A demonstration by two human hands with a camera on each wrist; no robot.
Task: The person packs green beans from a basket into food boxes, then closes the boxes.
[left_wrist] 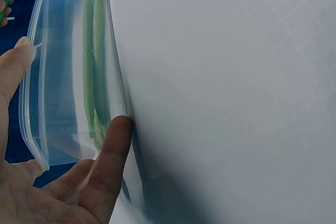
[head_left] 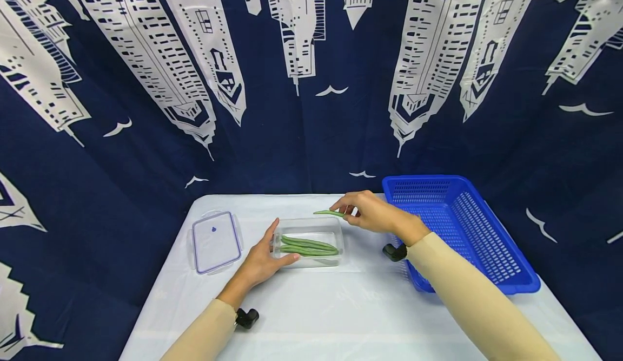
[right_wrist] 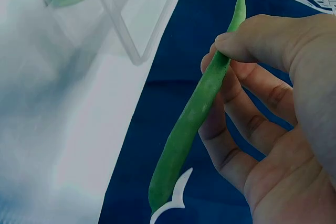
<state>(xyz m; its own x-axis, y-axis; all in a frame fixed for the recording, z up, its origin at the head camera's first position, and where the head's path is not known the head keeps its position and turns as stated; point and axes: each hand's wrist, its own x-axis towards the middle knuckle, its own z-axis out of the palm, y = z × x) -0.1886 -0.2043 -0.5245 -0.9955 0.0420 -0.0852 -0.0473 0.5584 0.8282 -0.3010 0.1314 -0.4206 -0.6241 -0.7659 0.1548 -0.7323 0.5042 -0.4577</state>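
In the head view, a clear plastic food container (head_left: 316,223) stands on the table with several green beans (head_left: 309,246) lying lengthwise inside. My left hand (head_left: 260,263) holds its left end, thumb along the near side and fingers around the end wall. The left wrist view shows the thumb tip at the container's rim (left_wrist: 27,93) and a finger low on the wall. Just past the container's far right corner, my right hand (head_left: 367,212) pinches a single green bean (right_wrist: 189,114) between thumb and fingertips, above the table. Most of that bean sticks out freely from the grip.
A clear lid with a blue seal (head_left: 216,242) lies flat left of the container. On the right stands a blue perforated basket (head_left: 506,247), partly behind my right forearm. White cloth (head_left: 336,312) covers the table; a navy skyline-print curtain (head_left: 272,144) hangs behind it.
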